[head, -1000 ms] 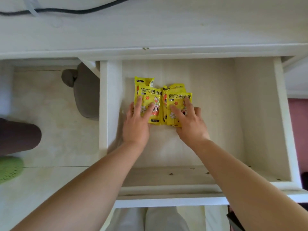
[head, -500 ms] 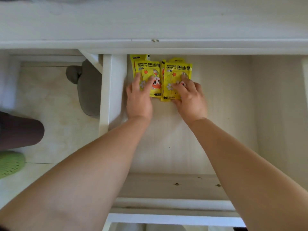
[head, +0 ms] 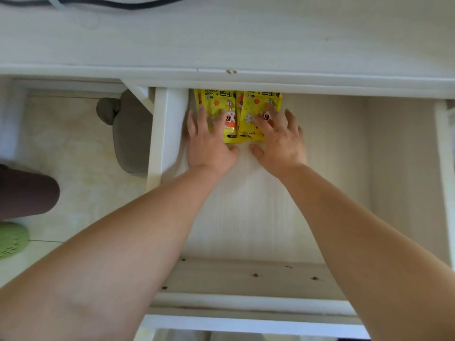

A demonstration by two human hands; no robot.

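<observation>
Yellow packets point(head: 227, 104) lie long axis front-to-back, tops away.

Yellow hand-warmer packets point(head: 225, 107), glossy, printed with an orange cartoon face and small white flowers, lying flat side by side, edges touching, at the far left of the drawer point(head: 246, 217) floor, upper ends hidden, left hand point(head: 209, 146) and right hand point(head: 280, 146) pressing on them with flat fingers

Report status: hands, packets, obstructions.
Left hand and right hand flat, fingers straight, pressing the yellow glossy hand-warmer packets. Packets lie at the back of the white wooden drawer, tops under the desk edge. Nothing blocking.
</observation>
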